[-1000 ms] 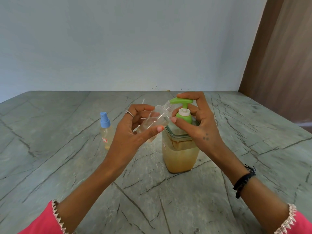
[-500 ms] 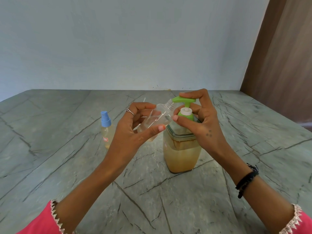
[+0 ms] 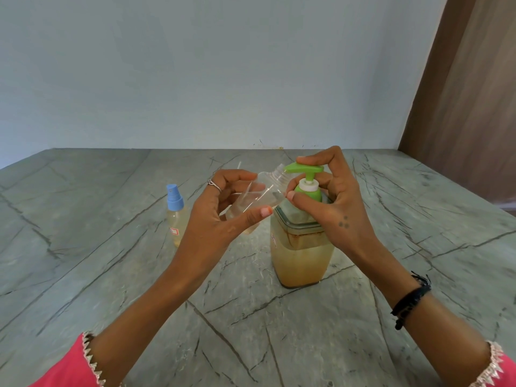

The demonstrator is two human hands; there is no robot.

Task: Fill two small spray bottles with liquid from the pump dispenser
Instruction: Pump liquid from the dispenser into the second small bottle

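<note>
We take the pump dispenser point(image 3: 302, 247) as our landmark: a clear square jar of cloudy amber liquid standing upright on the grey veined stone table point(image 3: 83, 261). Its green pump head point(image 3: 304, 168) sits on top, spout pointing left.

Our right hand point(image 3: 335, 202) is curled over that pump head, fingertips on its flat top and thumb reaching across to the green collar below it. Our left hand point(image 3: 223, 216), just left of the dispenser's top, grips the open spray bottle point(image 3: 258, 198) between thumb and curled fingers. This clear bottle is tilted, its threaded neck raised toward the right and meeting the tip of the spout; a little pale liquid lies inside it.

Farther left of the dispenser, well apart from it, the capped spray bottle point(image 3: 176, 216) stands upright on the table, with a blue spray top and yellowish liquid within.

A ring point(image 3: 214, 185) is on one left finger and a black wristband point(image 3: 410, 301) circles the right wrist. Pink sleeves point(image 3: 69, 367) edge both forearms nearest us.
</note>
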